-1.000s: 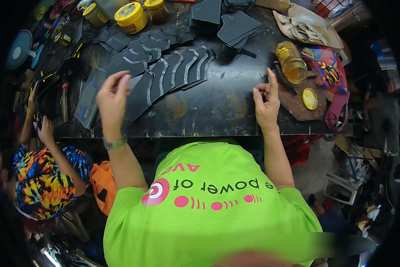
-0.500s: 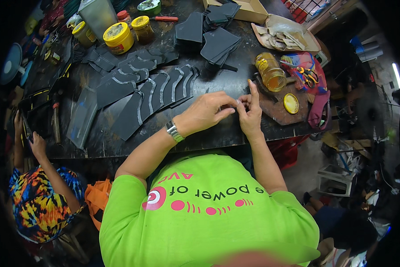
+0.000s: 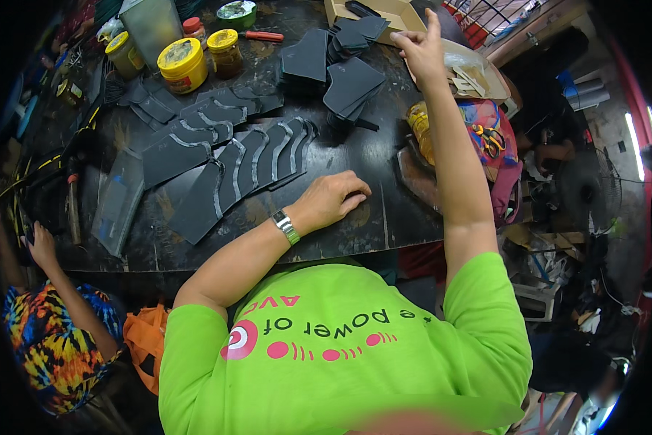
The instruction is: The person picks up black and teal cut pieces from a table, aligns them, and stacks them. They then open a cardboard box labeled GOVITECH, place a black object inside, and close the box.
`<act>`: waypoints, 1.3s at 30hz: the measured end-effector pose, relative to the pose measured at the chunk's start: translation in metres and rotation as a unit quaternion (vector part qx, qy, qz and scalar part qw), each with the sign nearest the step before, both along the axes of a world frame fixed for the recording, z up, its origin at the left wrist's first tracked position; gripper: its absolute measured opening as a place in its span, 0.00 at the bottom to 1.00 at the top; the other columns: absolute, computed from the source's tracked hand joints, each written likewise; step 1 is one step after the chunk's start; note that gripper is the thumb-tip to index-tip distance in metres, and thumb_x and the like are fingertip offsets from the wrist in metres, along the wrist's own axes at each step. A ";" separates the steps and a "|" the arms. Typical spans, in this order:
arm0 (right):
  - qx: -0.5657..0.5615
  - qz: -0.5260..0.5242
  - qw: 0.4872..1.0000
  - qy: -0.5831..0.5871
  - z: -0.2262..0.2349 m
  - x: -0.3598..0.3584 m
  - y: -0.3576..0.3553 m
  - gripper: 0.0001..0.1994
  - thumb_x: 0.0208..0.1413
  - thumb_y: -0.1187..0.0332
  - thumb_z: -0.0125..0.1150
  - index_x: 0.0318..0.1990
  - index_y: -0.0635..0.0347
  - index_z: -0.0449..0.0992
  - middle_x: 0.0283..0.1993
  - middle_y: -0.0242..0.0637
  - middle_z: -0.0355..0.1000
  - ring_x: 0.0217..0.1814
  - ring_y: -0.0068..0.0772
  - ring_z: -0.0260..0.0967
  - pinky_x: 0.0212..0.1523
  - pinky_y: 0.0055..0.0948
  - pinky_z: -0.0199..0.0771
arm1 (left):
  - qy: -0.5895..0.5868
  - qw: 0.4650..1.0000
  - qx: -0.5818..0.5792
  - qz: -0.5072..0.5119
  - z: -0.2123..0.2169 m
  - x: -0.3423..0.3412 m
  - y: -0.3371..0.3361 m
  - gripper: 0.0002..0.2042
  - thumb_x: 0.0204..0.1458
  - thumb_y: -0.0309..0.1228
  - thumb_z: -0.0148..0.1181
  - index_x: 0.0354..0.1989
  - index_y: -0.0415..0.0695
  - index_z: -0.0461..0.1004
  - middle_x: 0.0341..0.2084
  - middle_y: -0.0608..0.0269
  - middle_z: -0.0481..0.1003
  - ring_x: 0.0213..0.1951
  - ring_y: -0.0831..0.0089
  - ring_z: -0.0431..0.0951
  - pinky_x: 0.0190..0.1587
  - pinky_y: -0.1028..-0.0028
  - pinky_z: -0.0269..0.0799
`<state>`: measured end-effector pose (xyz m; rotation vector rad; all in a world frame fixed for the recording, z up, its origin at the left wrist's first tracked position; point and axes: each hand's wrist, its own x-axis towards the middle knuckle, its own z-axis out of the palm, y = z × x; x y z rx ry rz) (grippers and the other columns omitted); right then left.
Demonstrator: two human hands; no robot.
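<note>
Your left hand [image 3: 332,196]: fingers loosely curled, low at the black tabletop [image 3: 373,221]; any grip cannot be told. Your right hand [image 3: 423,58]: outstretched by the open cardboard box [image 3: 402,20], index finger straight, others bent; any pinch cannot be told. Wavy-banded dark panels [image 3: 246,170]: fanned, left of your left hand. Stacked dark pieces [image 3: 353,83]: beyond it.
</note>
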<state>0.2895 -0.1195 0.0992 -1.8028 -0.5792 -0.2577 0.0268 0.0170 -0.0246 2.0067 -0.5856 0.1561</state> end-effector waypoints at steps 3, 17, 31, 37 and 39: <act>-0.026 -0.091 0.989 0.116 -0.022 0.056 0.012 0.49 0.48 0.69 0.74 0.73 0.58 0.45 0.50 0.46 0.74 0.42 0.32 0.74 0.37 0.30 0.77 | -0.003 1.000 -0.001 -0.005 0.001 -0.001 -0.001 0.07 0.54 0.26 0.64 0.41 0.43 0.79 0.36 0.57 0.78 0.39 0.57 0.80 0.43 0.65 0.76; -0.008 -0.238 0.918 0.318 -0.074 0.109 0.064 0.65 0.35 0.50 0.84 0.72 0.68 0.40 0.70 0.64 0.56 0.67 0.53 0.64 0.65 0.54 0.63 | 0.013 0.999 0.045 -0.021 0.002 0.001 -0.001 0.07 0.54 0.27 0.62 0.40 0.43 0.80 0.36 0.59 0.77 0.40 0.58 0.79 0.43 0.63 0.75; 0.185 -0.103 0.898 0.386 -0.128 0.181 0.076 0.30 0.41 0.65 0.80 0.50 0.69 0.73 0.44 0.50 0.79 0.44 0.48 0.80 0.46 0.51 0.82 | 0.003 0.999 0.037 -0.015 0.001 0.001 -0.001 0.06 0.52 0.27 0.64 0.38 0.42 0.79 0.33 0.59 0.75 0.39 0.57 0.79 0.42 0.62 0.76; 0.196 -0.002 0.863 0.465 -0.112 0.174 0.060 0.26 0.40 0.68 0.80 0.47 0.65 0.75 0.41 0.46 0.80 0.40 0.46 0.81 0.43 0.53 0.84 | 0.007 0.999 0.045 -0.022 -0.003 0.001 -0.001 0.08 0.53 0.27 0.63 0.40 0.43 0.79 0.35 0.59 0.76 0.39 0.57 0.79 0.43 0.62 0.75; 0.185 -0.008 0.870 0.458 -0.106 0.168 0.059 0.27 0.40 0.68 0.81 0.48 0.65 0.75 0.42 0.46 0.80 0.41 0.46 0.81 0.43 0.53 0.84 | 0.002 0.999 0.043 -0.022 0.000 0.001 0.000 0.08 0.53 0.26 0.63 0.41 0.43 0.79 0.35 0.58 0.76 0.39 0.57 0.79 0.43 0.63 0.75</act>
